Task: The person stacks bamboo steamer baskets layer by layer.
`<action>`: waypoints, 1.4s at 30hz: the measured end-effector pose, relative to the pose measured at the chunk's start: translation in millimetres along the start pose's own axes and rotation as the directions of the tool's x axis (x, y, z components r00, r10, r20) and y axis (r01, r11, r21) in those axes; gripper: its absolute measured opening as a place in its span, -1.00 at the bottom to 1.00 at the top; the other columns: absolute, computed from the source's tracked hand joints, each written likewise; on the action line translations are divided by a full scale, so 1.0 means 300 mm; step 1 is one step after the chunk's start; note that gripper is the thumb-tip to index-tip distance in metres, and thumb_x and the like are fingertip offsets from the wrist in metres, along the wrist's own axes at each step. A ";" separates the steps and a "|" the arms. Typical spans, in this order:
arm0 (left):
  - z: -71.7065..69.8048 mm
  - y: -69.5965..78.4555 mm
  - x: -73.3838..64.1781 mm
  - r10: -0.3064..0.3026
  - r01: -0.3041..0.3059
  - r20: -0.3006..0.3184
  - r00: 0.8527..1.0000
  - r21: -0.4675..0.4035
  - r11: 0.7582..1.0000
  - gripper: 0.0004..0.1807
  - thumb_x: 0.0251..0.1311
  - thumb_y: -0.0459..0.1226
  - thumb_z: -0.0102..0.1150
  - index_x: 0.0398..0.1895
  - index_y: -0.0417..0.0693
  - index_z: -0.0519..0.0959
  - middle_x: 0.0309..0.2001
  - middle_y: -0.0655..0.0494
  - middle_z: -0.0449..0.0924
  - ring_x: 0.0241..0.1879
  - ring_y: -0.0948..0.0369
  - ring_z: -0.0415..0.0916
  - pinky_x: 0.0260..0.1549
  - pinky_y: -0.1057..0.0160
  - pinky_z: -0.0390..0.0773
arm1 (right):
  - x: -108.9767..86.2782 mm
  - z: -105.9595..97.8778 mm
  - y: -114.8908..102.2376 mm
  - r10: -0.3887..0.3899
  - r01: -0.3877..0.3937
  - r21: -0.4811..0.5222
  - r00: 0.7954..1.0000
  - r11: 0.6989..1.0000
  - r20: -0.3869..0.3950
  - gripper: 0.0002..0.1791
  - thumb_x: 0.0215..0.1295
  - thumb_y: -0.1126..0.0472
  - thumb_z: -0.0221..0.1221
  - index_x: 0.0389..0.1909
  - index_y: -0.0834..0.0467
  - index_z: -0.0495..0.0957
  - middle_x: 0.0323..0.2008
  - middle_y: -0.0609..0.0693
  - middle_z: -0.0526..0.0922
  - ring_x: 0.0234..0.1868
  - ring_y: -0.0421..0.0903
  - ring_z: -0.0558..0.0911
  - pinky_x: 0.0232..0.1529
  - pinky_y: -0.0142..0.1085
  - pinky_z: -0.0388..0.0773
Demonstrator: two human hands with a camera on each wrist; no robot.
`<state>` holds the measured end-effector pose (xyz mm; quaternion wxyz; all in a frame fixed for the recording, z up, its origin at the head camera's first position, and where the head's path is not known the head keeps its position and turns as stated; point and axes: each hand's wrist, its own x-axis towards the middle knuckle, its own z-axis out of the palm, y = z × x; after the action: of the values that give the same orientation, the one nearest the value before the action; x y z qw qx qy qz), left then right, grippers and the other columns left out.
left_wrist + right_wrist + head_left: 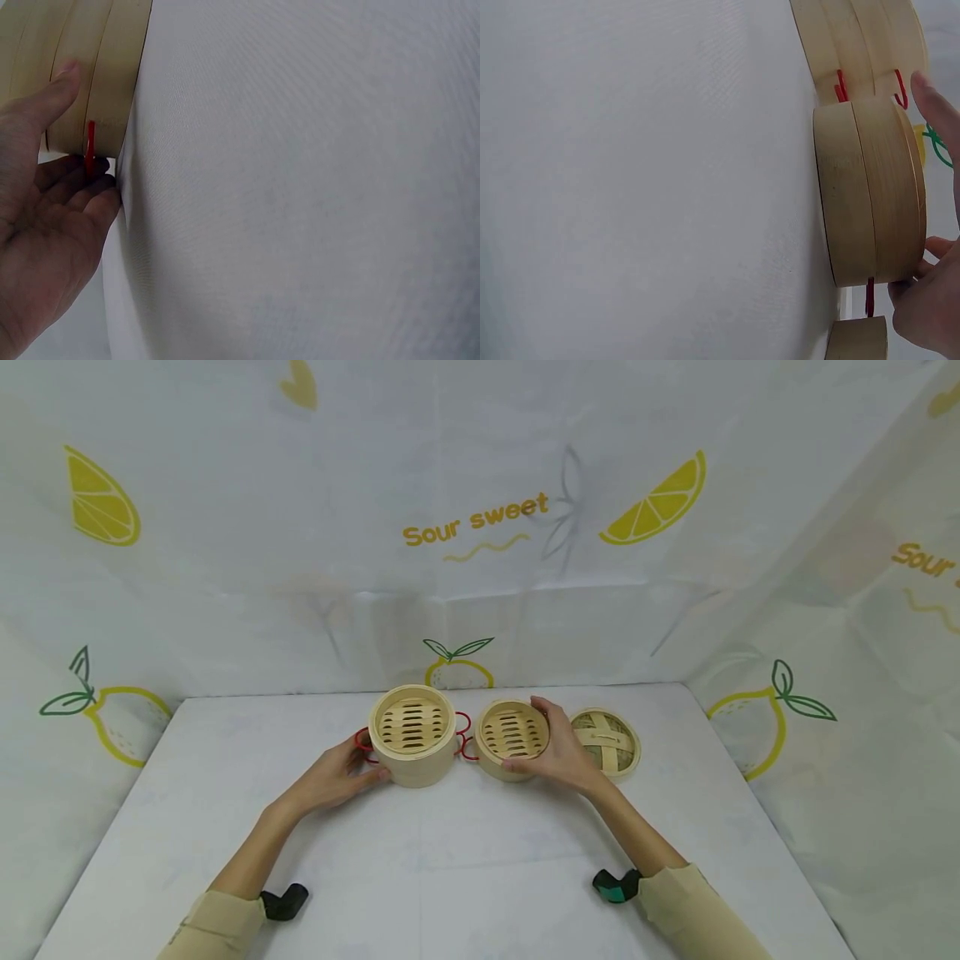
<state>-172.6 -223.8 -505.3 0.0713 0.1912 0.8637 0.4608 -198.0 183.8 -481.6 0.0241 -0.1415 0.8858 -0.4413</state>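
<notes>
Held tall steamer (pixel 412 735), left hand (pixel 342 774) at eight o'clock; short steamer (pixel 512 736), right hand (pixel 559 755) at three. Seemed light, stiff, best wall-gripped.

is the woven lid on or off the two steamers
Off: the woven lid sits apart at right, and the taller steamer and shorter steamer both stand uncovered.

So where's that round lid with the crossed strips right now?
In the head view, the round lid lies on the white table, just right of the shorter steamer held by the right hand.
</notes>
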 end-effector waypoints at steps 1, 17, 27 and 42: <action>0.000 0.000 0.000 0.003 -0.003 0.000 1.000 0.004 1.000 -0.13 0.42 -0.17 0.45 0.63 -0.35 0.25 0.58 -0.33 0.39 0.61 -0.29 0.32 0.59 -0.27 0.36 | -0.001 0.002 0.003 0.001 -0.001 -0.006 1.000 1.000 0.000 0.42 -0.06 -0.03 0.72 0.70 0.25 0.04 0.62 0.30 0.27 0.64 0.29 0.32 0.69 0.25 0.29; -0.005 0.002 -0.008 0.004 -0.004 -0.004 1.000 0.026 1.000 -0.15 0.41 -0.17 0.46 0.62 -0.32 0.29 0.56 -0.29 0.43 0.59 -0.27 0.36 0.58 -0.25 0.38 | -0.001 0.031 0.016 0.030 -0.028 -0.055 0.999 0.998 0.038 0.56 -0.10 -0.11 0.74 0.75 0.22 -0.11 0.70 0.33 0.07 0.72 0.35 0.15 0.69 0.35 0.21; 0.002 -0.001 -0.005 0.002 -0.001 -0.013 1.000 0.037 0.999 -0.14 0.40 -0.15 0.47 0.62 -0.31 0.30 0.56 -0.29 0.44 0.59 -0.27 0.36 0.58 -0.27 0.39 | 0.004 0.045 0.015 0.064 -0.063 -0.043 0.998 0.997 0.014 0.48 -0.06 -0.13 0.70 0.72 0.22 -0.04 0.65 0.31 0.15 0.69 0.31 0.22 0.69 0.32 0.24; 0.005 0.003 -0.005 0.013 -0.013 -0.015 1.000 0.021 1.000 -0.16 0.41 -0.18 0.46 0.61 -0.32 0.30 0.55 -0.30 0.44 0.59 -0.28 0.35 0.58 -0.28 0.37 | -0.002 0.066 0.007 0.060 -0.064 -0.054 0.995 0.996 -0.083 0.46 -0.11 -0.14 0.72 0.69 0.26 0.05 0.60 0.28 0.24 0.64 0.27 0.30 0.66 0.28 0.31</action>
<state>-170.4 -222.8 -505.3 0.0597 0.1938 0.8679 0.4535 -194.6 169.8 -495.3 -0.0023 -0.0966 0.9022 -0.4204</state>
